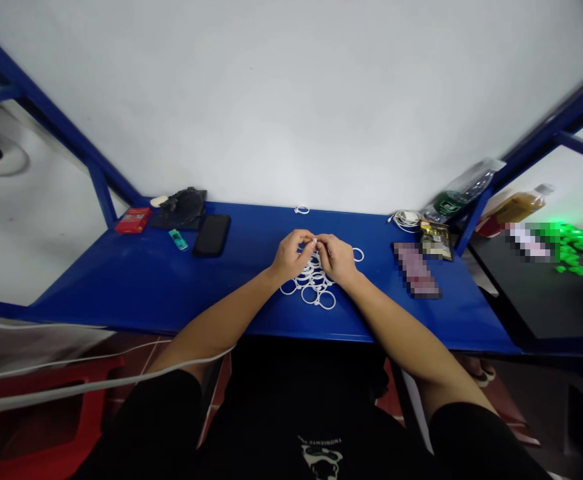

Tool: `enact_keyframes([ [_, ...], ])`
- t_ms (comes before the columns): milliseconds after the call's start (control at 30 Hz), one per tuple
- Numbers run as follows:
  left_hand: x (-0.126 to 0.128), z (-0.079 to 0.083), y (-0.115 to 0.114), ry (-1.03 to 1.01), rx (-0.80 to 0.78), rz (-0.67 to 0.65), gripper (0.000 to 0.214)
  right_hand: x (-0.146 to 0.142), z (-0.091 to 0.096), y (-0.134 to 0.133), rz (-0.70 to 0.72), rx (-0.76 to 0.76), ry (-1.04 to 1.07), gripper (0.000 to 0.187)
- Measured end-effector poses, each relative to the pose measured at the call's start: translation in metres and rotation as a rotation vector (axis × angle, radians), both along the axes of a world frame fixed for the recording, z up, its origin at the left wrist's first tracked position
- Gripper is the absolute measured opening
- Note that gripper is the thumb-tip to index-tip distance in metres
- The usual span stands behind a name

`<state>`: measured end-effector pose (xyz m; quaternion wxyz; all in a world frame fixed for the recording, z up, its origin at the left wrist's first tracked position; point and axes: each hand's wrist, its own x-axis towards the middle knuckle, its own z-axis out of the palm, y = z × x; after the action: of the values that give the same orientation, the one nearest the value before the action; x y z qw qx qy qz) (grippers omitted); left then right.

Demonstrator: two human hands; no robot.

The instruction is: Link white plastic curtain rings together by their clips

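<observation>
Over the middle of the blue table, my left hand point(294, 255) and my right hand point(337, 257) meet fingertip to fingertip. Both pinch a small white piece point(315, 241), which looks like part of a white ring; the fingers hide most of it. Beneath and in front of the hands lies a loose pile of white rings point(309, 294) with small eyelets, like curtain rings. One more ring point(358, 255) lies just right of my right hand. Another ring point(302, 210) rests at the back, close to the wall.
Left on the blue table point(251, 227) are a black phone point(211, 235), a teal packet point(178, 240), a red box point(133, 221) and a black bag point(184, 207). To the right lie a white cable point(405, 221), a plastic bottle point(464, 190) and a black-gold packet point(436, 240). Blue frame bars flank both sides.
</observation>
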<state>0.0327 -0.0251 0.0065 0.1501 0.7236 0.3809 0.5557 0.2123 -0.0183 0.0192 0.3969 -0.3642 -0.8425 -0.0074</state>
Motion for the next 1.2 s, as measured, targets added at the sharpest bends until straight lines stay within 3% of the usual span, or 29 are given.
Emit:
enact_keyframes([
  [700, -0.003, 0.008, 0.004, 0.046, -0.026, 0.001, 0.01, -0.002, -0.003, 0.004, -0.003, -0.065, 0.004, 0.037],
  [833, -0.006, 0.009, 0.004, 0.072, 0.003, 0.014, 0.011, -0.001, 0.005, 0.007, 0.047, -0.114, 0.042, 0.034],
  [933, -0.013, 0.01, 0.008, 0.158, 0.047, 0.065, 0.01, 0.004, 0.02, 0.021, 0.119, -0.232, 0.091, 0.031],
  [1000, -0.017, 0.01, 0.012, 0.251, 0.038, 0.057, 0.009, 0.005, 0.028, 0.037, 0.084, -0.302, 0.114, 0.029],
  [1133, -0.021, 0.006, 0.017, 0.45, -0.049, -0.001, 0.016, -0.011, 0.032, 0.08, 0.018, -0.325, -0.079, 0.02],
  [1200, -0.021, 0.005, 0.017, 0.505, -0.095, -0.009, 0.026, -0.026, 0.026, 0.103, -0.007, -0.337, -0.19, 0.027],
])
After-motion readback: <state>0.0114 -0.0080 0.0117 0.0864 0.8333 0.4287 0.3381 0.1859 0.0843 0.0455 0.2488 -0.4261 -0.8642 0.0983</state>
